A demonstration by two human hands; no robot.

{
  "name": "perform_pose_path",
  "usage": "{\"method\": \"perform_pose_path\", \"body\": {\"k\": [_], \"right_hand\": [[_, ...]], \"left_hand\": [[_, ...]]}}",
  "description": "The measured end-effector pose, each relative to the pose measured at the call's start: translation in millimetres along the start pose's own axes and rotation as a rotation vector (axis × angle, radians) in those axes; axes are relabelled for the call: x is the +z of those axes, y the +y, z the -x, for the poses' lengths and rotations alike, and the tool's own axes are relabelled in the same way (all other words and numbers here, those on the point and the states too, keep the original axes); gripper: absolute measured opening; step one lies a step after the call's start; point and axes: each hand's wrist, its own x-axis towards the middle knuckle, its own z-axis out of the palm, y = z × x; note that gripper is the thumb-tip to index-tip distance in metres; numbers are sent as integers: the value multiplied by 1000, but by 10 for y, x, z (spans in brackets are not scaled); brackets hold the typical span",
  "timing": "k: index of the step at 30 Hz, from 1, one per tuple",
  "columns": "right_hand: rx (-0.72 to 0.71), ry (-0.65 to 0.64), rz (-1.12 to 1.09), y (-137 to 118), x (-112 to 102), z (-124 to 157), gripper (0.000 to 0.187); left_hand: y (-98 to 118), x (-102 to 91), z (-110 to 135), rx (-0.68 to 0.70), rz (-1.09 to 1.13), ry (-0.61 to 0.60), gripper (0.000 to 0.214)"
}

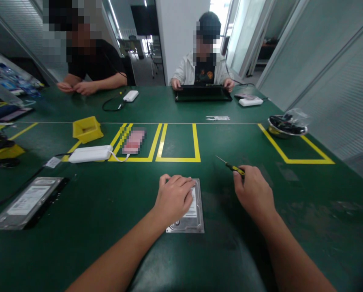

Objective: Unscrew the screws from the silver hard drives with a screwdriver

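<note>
A silver hard drive [196, 219] with a white label lies flat on the green table in front of me. My left hand [174, 196] is closed over its upper left part, fingers bent across the top, hiding much of the label. To the right of the drive, my right hand [254, 190] is raised and shut on a screwdriver [236, 168] with a black and yellow handle. Its thin shaft points up and left, with the tip apart from the drive.
Another hard drive [32, 200] lies at the left. Farther back are a white power bank [90, 154] cabled to a phone [134, 141], a yellow bin [87, 129] and a bowl of black parts [287, 125]. Two people sit opposite; one holds a dark panel [203, 94].
</note>
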Motion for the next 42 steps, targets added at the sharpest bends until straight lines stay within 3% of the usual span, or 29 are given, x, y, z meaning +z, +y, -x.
{"method": "perform_pose_path", "body": {"k": [3,6,9,12,21,31,36,42], "right_hand": [[-22,204,-247,48,-51,-1,32],[55,331,-556,61,-103,8,33],[134,361,-929,25,-160,16,30],[127,363,-1139,-35,-217,16,25],[-81,337,-1165,-222,-473,-74,15],[-185,291,-1170,-389,-688,-254,17],[-206,265,-1162,-469,-640,-307,21],[-247,141,-1192,-461,-387,-368,22]], "left_hand": [[5,7,13,1,3,1,30],[13,11,27,1,3,11,30],[20,11,35,-2,6,14,30],[23,10,40,-7,6,9,29],[14,4,54,-12,17,11,28],[16,-3,27,-24,28,6,27],[10,-3,8,-26,34,-4,28],[16,12,-16,-28,24,-3,29]]}}
